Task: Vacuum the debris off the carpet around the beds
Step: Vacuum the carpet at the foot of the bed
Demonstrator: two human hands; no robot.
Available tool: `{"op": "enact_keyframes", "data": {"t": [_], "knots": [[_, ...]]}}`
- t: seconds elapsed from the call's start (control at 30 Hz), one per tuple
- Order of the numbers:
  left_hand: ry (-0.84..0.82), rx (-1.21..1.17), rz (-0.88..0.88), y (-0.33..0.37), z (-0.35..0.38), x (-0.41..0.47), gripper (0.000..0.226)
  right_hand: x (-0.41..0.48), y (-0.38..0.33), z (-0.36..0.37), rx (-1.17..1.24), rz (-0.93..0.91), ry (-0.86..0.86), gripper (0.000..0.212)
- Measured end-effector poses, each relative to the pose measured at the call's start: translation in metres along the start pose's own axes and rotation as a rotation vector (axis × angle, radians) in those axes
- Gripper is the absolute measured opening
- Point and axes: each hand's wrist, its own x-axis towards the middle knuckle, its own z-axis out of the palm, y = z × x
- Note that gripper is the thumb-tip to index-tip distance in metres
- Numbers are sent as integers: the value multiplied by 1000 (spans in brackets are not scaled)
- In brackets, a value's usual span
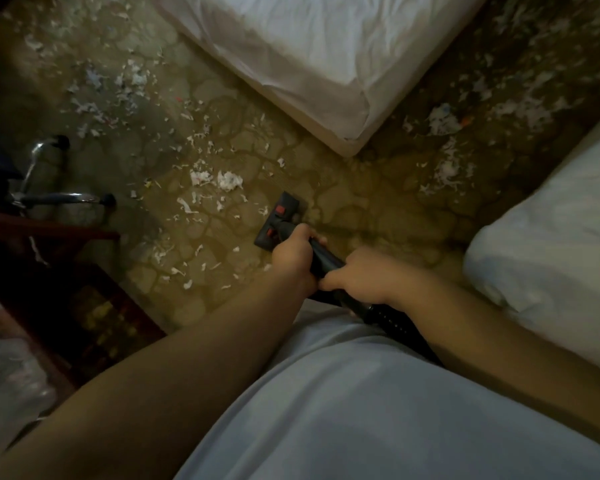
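A black vacuum wand (326, 263) runs from my waist down to a black floor head (280, 220) with red buttons, resting on the patterned brown carpet (378, 209). My left hand (293, 258) grips the wand lower down, close to the head. My right hand (361, 277) grips it higher up, near the ribbed hose (400, 327). White paper scraps (227, 180) lie scattered left of the head, and more scraps (445, 168) lie between the beds at right.
A white-sheeted bed corner (326, 81) juts in from the top. A second white bed (551, 237) fills the right side. A chrome chair base (49, 195) and dark wooden furniture (66, 289) stand at left. A plastic bag (7, 375) sits lower left.
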Motion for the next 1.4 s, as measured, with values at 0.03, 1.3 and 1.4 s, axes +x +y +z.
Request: {"op": "enact_keyframes", "data": {"t": [0.03, 1.3, 1.4], "knots": [[-12, 0, -6, -12, 4, -3, 11, -6, 13, 1, 32, 15, 8, 34], [172, -291, -76, 53, -291, 5, 5, 27, -150, 242, -249, -16, -159, 37], [137, -278, -90, 45, -282, 2, 5, 17, -140, 237, -233, 5, -137, 35]]}}
